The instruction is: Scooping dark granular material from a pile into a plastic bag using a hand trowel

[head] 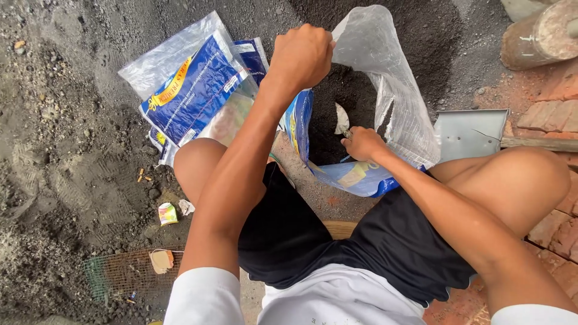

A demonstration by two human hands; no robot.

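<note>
a: plastic bag (391, 96), clear with a blue printed panel, stands open between the knees. where is the grip on it?

b: the left hand (301, 55) is closed in a fist on the bag's upper rim at the far left edge of the mouth, pinching the film and holding it up. the right hand (363, 143) is down at the near rim of the mouth, fingers curled round what looks like a small trowel (342, 119) with a pale blade. i can't tell if it also pinches the film.

a: how would the bag handle?

b: the film looks thin, soft and crinkly, so i judge it floppy, with no shape of its own. it seems to hold dark soil (337, 90), so the bottom is likely heavy and may tear if lifted by one point. the rim, gathered in a fist, is the sensible place to hold.

a: and outward from there?

b: the bag sits on dark, gritty ground (72, 132), touching the near leg. just left of the left arm lie more flat bags (192, 90) of the same kind. to the right, a grey metal shovel blade (469, 132) rests near red bricks (557, 114). a patch of wire mesh (123, 274) lies lower left.
</note>
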